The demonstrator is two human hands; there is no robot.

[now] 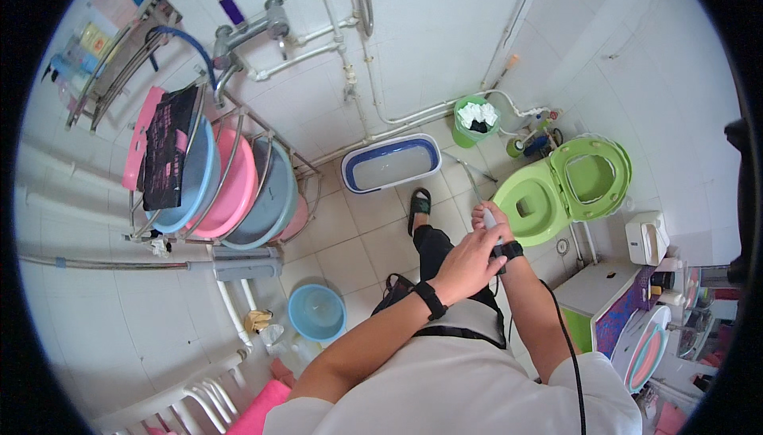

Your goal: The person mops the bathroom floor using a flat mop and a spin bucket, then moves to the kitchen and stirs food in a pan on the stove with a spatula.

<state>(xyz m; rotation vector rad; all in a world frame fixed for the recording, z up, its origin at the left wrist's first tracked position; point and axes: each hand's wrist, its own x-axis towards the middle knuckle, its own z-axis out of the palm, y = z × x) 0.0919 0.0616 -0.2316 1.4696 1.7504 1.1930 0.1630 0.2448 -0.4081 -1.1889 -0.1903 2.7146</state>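
My right hand is curled around the grey handle of a long-handled tool. Its thin shaft runs down to a narrow crosswise head on the floor, which looks like a squeegee. My left hand lies by the upper end of that handle, with thumb and fingers around its dark part; the palm side is hidden. Both wrists wear black straps. Left of the head stands a blue-and-white oblong tub with what looks like cloudy water in it. At the right is a green toilet with its lid raised.
A metal rack with several plastic basins stands at the left. A blue basin sits on the tiled floor. By the wall is a green waste bin. A cabinet is at my right; a black cable crosses my right arm.
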